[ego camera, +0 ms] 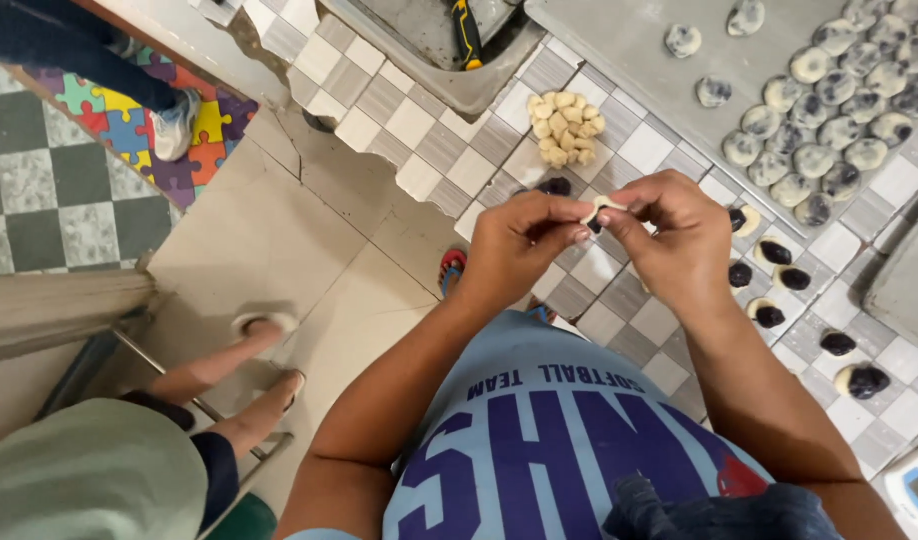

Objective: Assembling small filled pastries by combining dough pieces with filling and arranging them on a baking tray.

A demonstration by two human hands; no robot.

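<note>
My left hand (519, 245) and my right hand (674, 235) meet over the tiled counter (619, 345), both pinching one small pale dough piece (601, 208) with dark filling between the fingertips. Just beyond them lies a heap of small raw dough lumps (567, 127) and a dark filling ball (556, 186). To the right, several flat dough discs topped with dark filling (776, 253) sit on the tiles. A grey metal tray (619, 50) at the back right holds several closed, speckled dough balls (814, 158).
Another person sits at lower left, legs and sandalled feet (264, 325) on the beige floor. A second person's shoe (176, 125) stands on a puzzle mat at upper left. A metal trough (449, 60) lies at the back. A scale's corner (914, 485) shows at lower right.
</note>
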